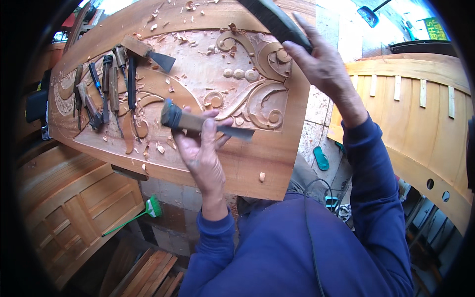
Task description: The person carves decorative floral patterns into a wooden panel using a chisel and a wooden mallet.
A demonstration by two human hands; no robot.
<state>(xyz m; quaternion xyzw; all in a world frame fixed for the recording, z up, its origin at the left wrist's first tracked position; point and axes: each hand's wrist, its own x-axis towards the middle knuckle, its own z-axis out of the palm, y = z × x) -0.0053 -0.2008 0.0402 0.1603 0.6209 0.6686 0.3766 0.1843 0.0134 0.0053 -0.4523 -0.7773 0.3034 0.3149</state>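
Observation:
A chisel with a wooden handle (192,122) lies across the fingers of my left hand (203,161), my thumb pressed on it. Its handle end is wrapped in a dark band, and the flat metal blade points right. Above and to the right, my right hand (326,69) grips the lower end of a long dark bar (274,22), whose far end runs out of view; its exact kind is unclear. Under both hands is a wooden panel (257,166) carved with scrolls, leaves and a row of round beads. Wood chips (198,44) are scattered over it.
Several carving chisels (114,91) lie together on the panel's left, beside a wide-bladed tool (162,61). A slatted wooden door (420,123) stands right, a panelled door (89,203) lower left. A green broom (153,207) and a teal slipper (321,158) are on the floor.

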